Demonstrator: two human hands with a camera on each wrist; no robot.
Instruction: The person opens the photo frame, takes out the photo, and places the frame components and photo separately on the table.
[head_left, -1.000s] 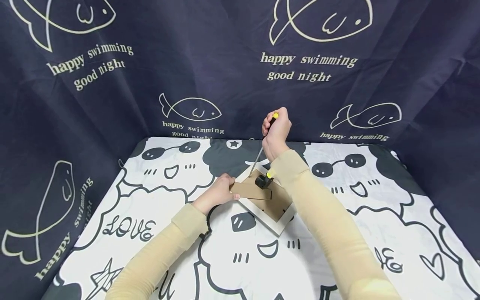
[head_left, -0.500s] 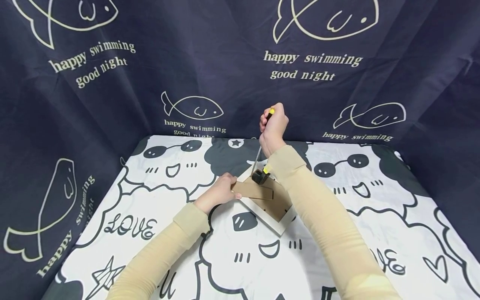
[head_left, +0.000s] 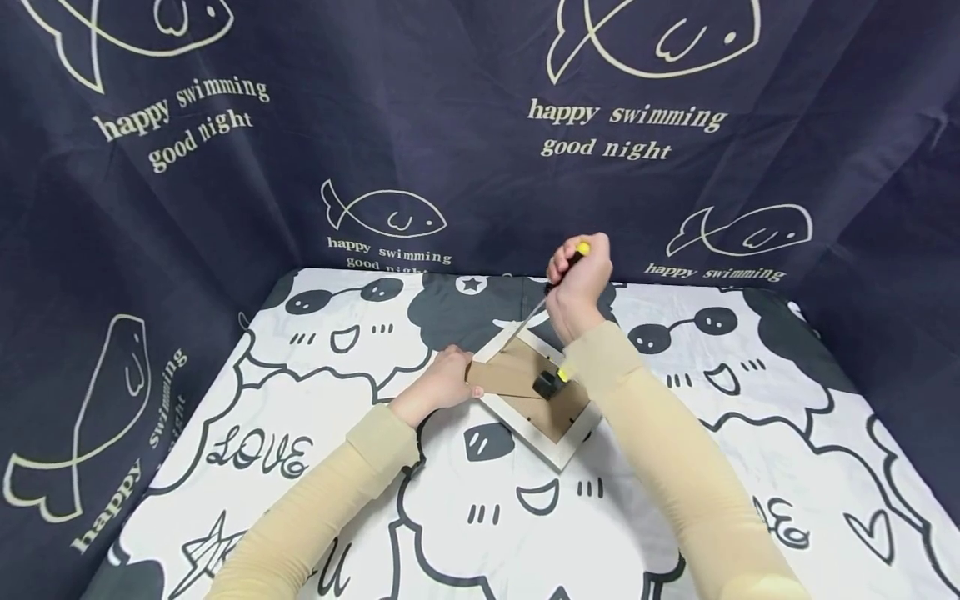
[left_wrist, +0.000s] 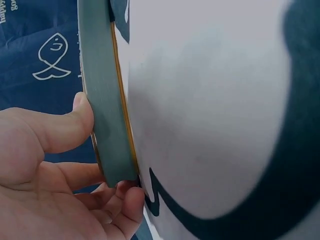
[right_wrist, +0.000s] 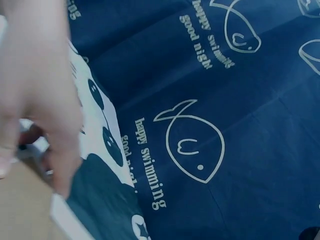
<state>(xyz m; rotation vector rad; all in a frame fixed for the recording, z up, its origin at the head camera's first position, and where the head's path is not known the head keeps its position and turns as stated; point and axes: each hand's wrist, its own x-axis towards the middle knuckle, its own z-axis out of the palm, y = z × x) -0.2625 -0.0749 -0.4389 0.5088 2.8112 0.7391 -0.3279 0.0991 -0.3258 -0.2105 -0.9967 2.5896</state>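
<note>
A white picture frame (head_left: 525, 435) lies turned on the patterned cloth, its brown backing board (head_left: 551, 425) facing up with small dark tabs along the edges. A brown stand flap (head_left: 498, 380) runs across the board. My left hand (head_left: 441, 380) grips the frame's left corner at the flap; the left wrist view shows the thumb on one side of the edge and the fingers on the other. My right hand (head_left: 581, 279) is wrapped around a black and yellow screwdriver (head_left: 536, 312). Its slanted shaft reaches the far inner edge of the frame; the exact tip contact is too small to tell.
White cloth (head_left: 465, 517) with black cartoon prints covers the table. Dark blue curtains (head_left: 450, 100) with fish drawings hang behind and at both sides, close beyond the right hand. A small black wrist camera (head_left: 547, 383) sits under the right wrist, above the board.
My right hand has moved right and lower, tilting the screwdriver shaft further over from its steeper stance. The left hand and the frame stay nearly where they were.
</note>
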